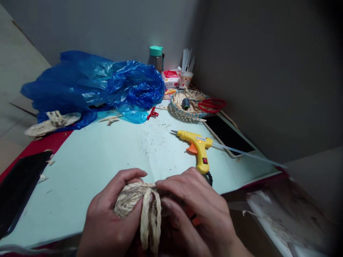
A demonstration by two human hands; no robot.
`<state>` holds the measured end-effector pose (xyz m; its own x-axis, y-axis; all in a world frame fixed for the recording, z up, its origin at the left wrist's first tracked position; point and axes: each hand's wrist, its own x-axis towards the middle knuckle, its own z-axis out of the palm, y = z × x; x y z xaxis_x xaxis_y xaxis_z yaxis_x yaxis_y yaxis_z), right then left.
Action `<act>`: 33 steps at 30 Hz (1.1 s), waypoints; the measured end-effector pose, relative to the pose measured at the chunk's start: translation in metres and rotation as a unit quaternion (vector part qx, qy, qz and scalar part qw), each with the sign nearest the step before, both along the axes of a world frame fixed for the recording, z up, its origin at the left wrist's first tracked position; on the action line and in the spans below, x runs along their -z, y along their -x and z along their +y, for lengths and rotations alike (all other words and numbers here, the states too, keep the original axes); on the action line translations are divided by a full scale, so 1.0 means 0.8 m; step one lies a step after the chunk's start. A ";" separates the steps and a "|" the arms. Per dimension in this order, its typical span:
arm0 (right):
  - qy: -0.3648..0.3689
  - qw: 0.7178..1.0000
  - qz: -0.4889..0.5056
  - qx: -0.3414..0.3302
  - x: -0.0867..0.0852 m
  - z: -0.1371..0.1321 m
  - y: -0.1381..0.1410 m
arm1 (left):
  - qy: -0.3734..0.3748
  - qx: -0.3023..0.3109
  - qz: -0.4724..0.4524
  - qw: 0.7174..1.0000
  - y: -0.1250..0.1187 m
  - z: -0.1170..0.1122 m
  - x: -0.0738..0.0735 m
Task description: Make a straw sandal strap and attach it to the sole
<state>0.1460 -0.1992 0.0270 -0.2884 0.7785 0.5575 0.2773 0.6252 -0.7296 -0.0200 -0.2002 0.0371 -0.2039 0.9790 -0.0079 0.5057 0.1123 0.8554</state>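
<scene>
Near the table's front edge my left hand (111,217) is closed around a coiled, braided straw piece (128,198), pale and shaped like a small slipper sole. A looped braided strap (150,221) hangs down over its right side. My right hand (199,205) pinches the piece's right edge beside the strap; its lower fingers are partly in shadow. Beyond my right hand lies a yellow glue gun (200,144) with an orange trigger and a clear glue stick (249,154) in its back end. At the far left rests a similar braided straw piece (53,124) with a strap.
A crumpled blue plastic bag (99,85) covers the back left. Behind are a green-lidded bottle (156,59), a tissue pack (171,77) and a paper cup (185,80). Red-handled scissors (213,105) lie on a woven basket (177,111). A tablet (227,134) and dark phone-like device (24,191) flank the table.
</scene>
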 end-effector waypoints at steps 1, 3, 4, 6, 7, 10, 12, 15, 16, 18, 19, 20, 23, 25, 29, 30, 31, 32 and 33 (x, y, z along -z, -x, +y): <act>-0.006 1.000 0.007 0.000 0.000 -0.002 0.002 | -0.003 0.002 -0.007 1.000 -0.001 0.000 0.000; -0.017 1.000 0.015 0.015 0.000 -0.003 0.006 | 0.001 0.000 -0.025 1.000 -0.003 0.000 -0.002; -0.022 0.999 0.017 0.026 0.001 -0.003 0.009 | 0.005 0.000 -0.034 0.999 -0.004 0.000 -0.002; -0.012 0.999 0.012 0.043 0.001 -0.002 0.013 | 0.009 0.000 -0.047 0.999 -0.006 0.002 -0.003; 0.000 0.999 0.008 0.046 0.001 0.000 0.015 | 0.010 0.000 -0.052 0.999 -0.006 0.003 -0.002; 0.031 0.999 0.002 0.042 0.000 0.006 0.014 | 0.010 0.008 -0.079 0.997 -0.005 0.007 0.000; 0.045 0.998 -0.003 0.036 0.000 0.009 0.010 | 0.007 0.024 -0.098 0.995 -0.003 0.011 0.001; 0.081 0.995 -0.048 0.023 0.003 0.013 0.002 | 0.004 0.049 -0.099 0.994 0.000 0.016 0.002; 0.094 0.993 -0.070 0.021 0.004 0.014 0.001 | 0.003 0.052 -0.095 0.994 0.001 0.017 0.002; 0.113 0.988 -0.108 0.017 0.005 0.016 -0.002 | -0.003 0.057 -0.085 0.995 0.001 0.018 0.003; 0.122 0.985 -0.120 0.012 0.005 0.018 -0.003 | -0.005 0.063 -0.079 0.995 0.002 0.018 0.004; 0.130 0.983 -0.128 0.007 0.004 0.019 -0.003 | -0.006 0.070 -0.073 0.995 0.002 0.018 0.004; 0.155 0.979 -0.133 0.001 0.002 0.022 -0.004 | -0.002 0.084 -0.068 0.994 0.004 0.018 0.006; 0.165 0.977 -0.133 0.007 0.001 0.024 -0.005 | -0.001 0.096 -0.068 0.993 0.006 0.019 0.005; 0.171 0.976 -0.135 0.011 0.002 0.025 -0.006 | 0.019 0.151 -0.068 0.986 0.011 0.020 0.002; 0.174 0.975 -0.136 0.010 0.001 0.025 -0.007 | 0.023 0.159 -0.072 0.984 0.011 0.019 0.001; 0.177 0.975 -0.135 0.009 0.001 0.025 -0.007 | 0.025 0.159 -0.076 0.984 0.011 0.018 0.000; 0.179 0.974 -0.135 0.007 0.000 0.024 -0.007 | 0.023 0.157 -0.077 0.984 0.011 0.016 -0.001; 0.181 0.974 -0.134 0.006 -0.001 0.024 -0.008 | 0.020 0.152 -0.076 0.985 0.010 0.014 -0.002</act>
<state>0.1523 -0.1802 0.0275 -0.3760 0.9142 0.1514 0.4945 0.3361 -0.8016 -0.0277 -0.1890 0.0386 0.1054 0.9929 -0.0549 0.3874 0.0099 0.9218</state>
